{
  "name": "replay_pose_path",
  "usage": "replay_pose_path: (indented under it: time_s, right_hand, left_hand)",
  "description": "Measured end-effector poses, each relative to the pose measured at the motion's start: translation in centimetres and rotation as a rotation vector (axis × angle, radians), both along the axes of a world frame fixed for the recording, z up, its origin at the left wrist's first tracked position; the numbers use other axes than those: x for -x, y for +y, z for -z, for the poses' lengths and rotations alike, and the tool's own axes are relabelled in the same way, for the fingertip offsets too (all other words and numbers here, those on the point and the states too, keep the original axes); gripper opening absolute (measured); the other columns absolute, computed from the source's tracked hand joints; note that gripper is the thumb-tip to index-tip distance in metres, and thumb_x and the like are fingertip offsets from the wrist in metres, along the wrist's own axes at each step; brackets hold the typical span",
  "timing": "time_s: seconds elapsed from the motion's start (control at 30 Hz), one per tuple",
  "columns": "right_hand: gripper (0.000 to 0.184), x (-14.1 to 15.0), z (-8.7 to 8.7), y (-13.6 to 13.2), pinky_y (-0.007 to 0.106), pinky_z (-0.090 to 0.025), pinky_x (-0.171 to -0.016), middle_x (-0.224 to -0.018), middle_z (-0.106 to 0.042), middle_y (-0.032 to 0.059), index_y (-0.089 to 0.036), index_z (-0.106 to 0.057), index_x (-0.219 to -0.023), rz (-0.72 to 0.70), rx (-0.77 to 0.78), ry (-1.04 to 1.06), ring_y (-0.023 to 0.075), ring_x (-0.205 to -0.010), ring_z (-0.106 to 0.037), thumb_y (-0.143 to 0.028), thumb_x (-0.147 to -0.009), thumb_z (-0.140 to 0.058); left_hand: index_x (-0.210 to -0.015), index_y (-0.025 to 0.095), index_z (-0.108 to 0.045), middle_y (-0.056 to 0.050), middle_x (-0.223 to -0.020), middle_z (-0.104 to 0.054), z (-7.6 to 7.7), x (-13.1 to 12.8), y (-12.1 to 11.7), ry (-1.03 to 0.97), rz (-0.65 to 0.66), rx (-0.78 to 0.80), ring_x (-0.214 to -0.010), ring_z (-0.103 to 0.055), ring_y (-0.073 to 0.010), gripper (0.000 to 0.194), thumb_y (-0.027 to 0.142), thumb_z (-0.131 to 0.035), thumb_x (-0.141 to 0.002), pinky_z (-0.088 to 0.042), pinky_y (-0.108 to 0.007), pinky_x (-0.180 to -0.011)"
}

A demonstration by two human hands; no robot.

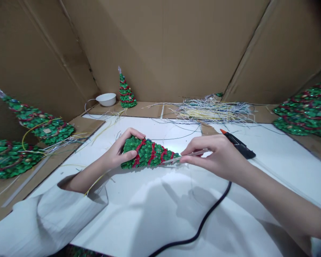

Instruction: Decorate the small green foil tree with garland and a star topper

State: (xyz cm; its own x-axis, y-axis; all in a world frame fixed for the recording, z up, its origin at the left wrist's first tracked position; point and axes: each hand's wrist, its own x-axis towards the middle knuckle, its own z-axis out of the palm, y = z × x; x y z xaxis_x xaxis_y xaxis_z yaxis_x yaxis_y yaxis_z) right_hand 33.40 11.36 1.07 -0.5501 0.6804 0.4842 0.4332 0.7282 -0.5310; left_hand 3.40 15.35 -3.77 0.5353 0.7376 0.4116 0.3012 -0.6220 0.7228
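Loose white fabric sleeve [59, 210] nearest, lower left, around the left forearm. Brown cardboard walls [155, 46] close off the back and both sides. Flat white work surface [112, 225] fills the middle, shadows across it. Right edge: large green tree figure with red garlands [307, 107], partly cut off. Left side: green tree figure with a clear pointed top [42, 121], leaning in this view; below it another green tree figure with dark red bands [13, 157], cut off by the frame. Back: heap of thin white, yellow and blue wires [214, 110] along the wall.

Center: green textured tree figure with glossy red garlands [152, 153], on its side over the white surface, tip to the right; cannot tell if it touches the surface. Bare left hand [120, 151] wraps its wide end, thumb on the near face, fingers over the far side. Bare right hand [216, 157] pinches a thin whitish strip between thumb and fingers, right at the tip. Thick black cable [209, 213] curves from below the right wrist to the bottom edge. Small decorated green tree [127, 92] upright at back, white round bowl [106, 100] just left of it. Black tool with orange tip [238, 144] lies beyond the right wrist. Smallest: that strip [172, 160], its left end along the held tree's near side.
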Motion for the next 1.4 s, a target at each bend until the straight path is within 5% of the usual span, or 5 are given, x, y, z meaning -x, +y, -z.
replay_pose_path:
  time_s: [0.2, 0.47, 1.07, 1.27, 1.4]
  right_hand:
    - [0.014, 0.1, -0.5, -0.7, 0.024, -0.043, -0.062, -0.064, -0.066, 0.0003, -0.016, -0.068, -0.076, -0.119, -0.320, -0.106, 0.0098, -0.060, -0.058, -0.024, -0.086, -0.063]
    - [0.013, -0.1, -0.9, -0.6, 0.018, -0.043, -0.057, -0.067, -0.067, 0.0008, -0.015, -0.072, -0.090, -0.159, -0.172, -0.066, 0.0075, -0.059, -0.058, -0.018, -0.088, -0.060]
    - [0.020, -0.1, -0.2, -0.4, 0.020, -0.043, -0.058, -0.070, -0.065, 0.0029, -0.017, -0.072, -0.097, -0.164, -0.214, -0.157, 0.0098, -0.065, -0.058, -0.022, -0.092, -0.054]
    - [0.021, 0.1, -0.4, -1.0, 0.022, -0.043, -0.059, -0.072, -0.065, 0.0040, -0.016, -0.070, -0.099, -0.148, -0.290, -0.211, 0.0111, -0.066, -0.058, -0.021, -0.093, -0.051]
    - [0.021, 0.5, -0.9, -2.4, 0.026, -0.040, -0.057, -0.067, -0.064, 0.0031, -0.015, -0.069, -0.089, -0.015, -0.478, -0.413, 0.0134, -0.062, -0.058, -0.012, -0.091, -0.049]
  left_hand:
    - [-0.113, 0.022, -0.050, -0.008, -0.116, -0.053, 0.2, 0.2, 0.1, 0.014, 0.004, 0.004, -0.112, -0.051, -0.0258, 0.038, 0.045, -0.057, -0.083, -0.040, -0.035, -0.095]
    - [-0.112, 0.021, -0.051, -0.010, -0.116, -0.055, 0.1, 0.0, 0.1, 0.015, -0.016, 0.012, -0.111, -0.052, -0.0278, 0.041, 0.049, -0.057, -0.082, -0.042, -0.037, -0.093]
    - [-0.111, 0.021, -0.052, -0.010, -0.114, -0.055, 0.1, 0.0, 0.2, 0.003, -0.014, 0.011, -0.111, -0.052, -0.0285, 0.042, 0.049, -0.059, -0.080, -0.044, -0.039, -0.093]
    - [-0.111, 0.021, -0.052, -0.010, -0.116, -0.054, 0.0, 0.0, 0.0, 0.000, -0.013, 0.026, -0.112, -0.051, -0.0282, 0.041, 0.048, -0.059, -0.081, -0.043, -0.038, -0.093]
    - [-0.112, 0.022, -0.050, -0.010, -0.117, -0.054, 0.0, 0.1, -0.1, 0.011, -0.013, 0.049, -0.112, -0.051, -0.0278, 0.040, 0.047, -0.058, -0.082, -0.042, -0.038, -0.093]
